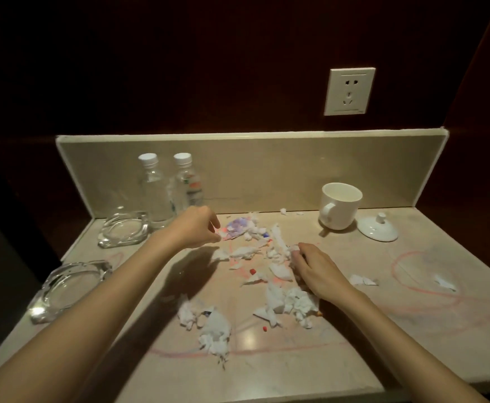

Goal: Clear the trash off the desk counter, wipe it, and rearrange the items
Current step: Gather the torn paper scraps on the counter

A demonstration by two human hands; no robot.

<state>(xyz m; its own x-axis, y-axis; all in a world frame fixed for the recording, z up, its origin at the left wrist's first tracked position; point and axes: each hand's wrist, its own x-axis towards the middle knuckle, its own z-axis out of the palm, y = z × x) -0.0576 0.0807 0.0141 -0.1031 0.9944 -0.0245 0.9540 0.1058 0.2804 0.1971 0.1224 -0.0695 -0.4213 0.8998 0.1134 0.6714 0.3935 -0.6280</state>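
Dim alcove, beige table (354,330) scribbled red. Torn tissue scraps (278,303) litter mid-frame. Our left hand (200,231) pinches a coloured scrap (238,229); right hand (313,270) curls on tissue. Risk, we judge: sweeping elbows knock glass ashtray (69,289), lower left.

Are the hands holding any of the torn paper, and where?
The left hand pinches the edge of a purple-stained paper scrap. The right hand curls its fingers on white tissue scraps; whether it grips them cannot be told.
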